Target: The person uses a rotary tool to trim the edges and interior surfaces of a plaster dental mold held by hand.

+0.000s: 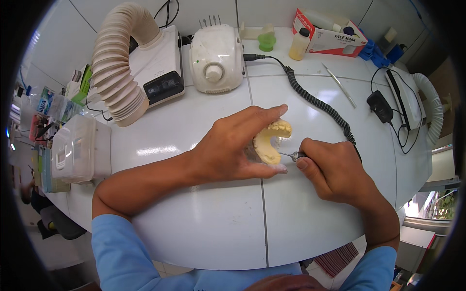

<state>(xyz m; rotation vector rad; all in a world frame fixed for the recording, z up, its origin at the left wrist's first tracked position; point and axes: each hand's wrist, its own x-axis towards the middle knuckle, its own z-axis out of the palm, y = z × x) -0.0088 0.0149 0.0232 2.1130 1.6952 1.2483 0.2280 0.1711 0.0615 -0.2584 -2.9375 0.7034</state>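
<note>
Near the middle of the table, my left hand [233, 145] grips a pale yellow dental plaster model [264, 145] between thumb and fingers. The model is horseshoe-shaped, with a row of teeth along its upper part. My right hand [335, 167] is closed around a dental handpiece [300, 155], holding it like a pen grip in a fist. Its thin metal bur points left and reaches the lower end of the model; whether it touches cannot be made out. Whitish dust coats my left thumb tip. A black coiled cord [315, 99] runs behind my right hand.
A white control unit [216, 60] with a knob and several burs on top stands at the back. Left of it is a dust extractor with a ribbed hose [114, 63]. A lidded plastic box [80, 150] sits left; a bottle [299, 44], mask box [335, 41] and metal tool [340, 86] lie right.
</note>
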